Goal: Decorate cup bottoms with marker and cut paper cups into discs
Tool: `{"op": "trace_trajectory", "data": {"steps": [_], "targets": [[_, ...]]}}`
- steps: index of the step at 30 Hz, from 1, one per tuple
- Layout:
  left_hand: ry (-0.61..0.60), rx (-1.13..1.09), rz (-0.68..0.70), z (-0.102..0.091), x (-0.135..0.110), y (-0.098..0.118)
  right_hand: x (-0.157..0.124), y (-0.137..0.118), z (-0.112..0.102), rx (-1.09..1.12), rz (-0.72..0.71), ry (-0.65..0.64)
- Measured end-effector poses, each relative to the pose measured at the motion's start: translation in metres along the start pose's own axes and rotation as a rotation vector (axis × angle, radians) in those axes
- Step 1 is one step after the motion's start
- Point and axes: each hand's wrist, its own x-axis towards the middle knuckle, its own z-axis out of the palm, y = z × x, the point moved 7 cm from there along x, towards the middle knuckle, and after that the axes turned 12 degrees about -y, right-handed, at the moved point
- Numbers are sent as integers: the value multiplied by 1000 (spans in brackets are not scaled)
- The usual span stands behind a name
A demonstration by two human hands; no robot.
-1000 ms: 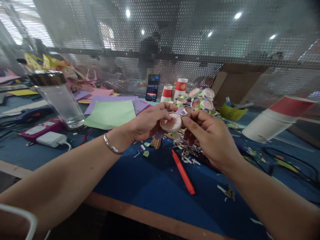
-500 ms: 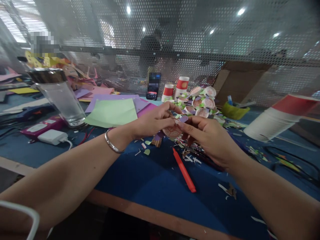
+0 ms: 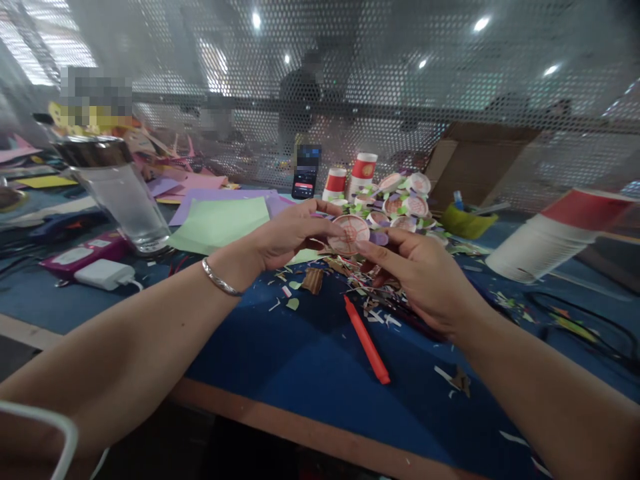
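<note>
My left hand [image 3: 287, 239] pinches a round white cup-bottom disc with a red pattern [image 3: 351, 233] above the blue table [image 3: 300, 360]. My right hand [image 3: 420, 280] has its fingers curled, and the fingertips press a small purple paper piece [image 3: 379, 238] against the disc's right edge. A silver bangle [image 3: 219, 283] circles my left wrist. Below the hands lie paper scraps [image 3: 360, 283] and a red pen [image 3: 367, 340]. Behind the hands a heap of similar decorated discs [image 3: 400, 200] rests.
A glass jar with a metal lid [image 3: 117, 193], a white charger [image 3: 103, 275], coloured paper sheets [image 3: 220, 223], a phone [image 3: 304, 181], red-and-white paper cups [image 3: 361, 175], a toppled cup stack [image 3: 555, 237], a cardboard box [image 3: 475, 167] and black cables [image 3: 575, 320] surround the work spot. Perforated mesh [image 3: 350, 80] backs the table.
Both hands lifted the disc slightly and tilted its patterned face up. The purple piece now sits at the disc's right edge.
</note>
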Motion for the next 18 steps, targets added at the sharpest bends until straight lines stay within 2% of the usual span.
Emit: {"op": "trace_trajectory", "data": {"steps": [4, 7, 10, 14, 18], "targets": [[-66, -96, 9, 10, 1, -4, 0, 2, 0, 7, 16, 7], [-141, -155, -43, 18, 0, -9, 0, 2, -1, 31, 8, 20], [-148, -170, -72, 15, 0, -10, -1, 0, -2, 55, -4, 25], [-36, -121, 17, -2, 2, -4, -1, -1, -4, 13, 13, 9], [137, 94, 99, -18, 2, 1, 2, -1, -10, -279, 56, -43]]}}
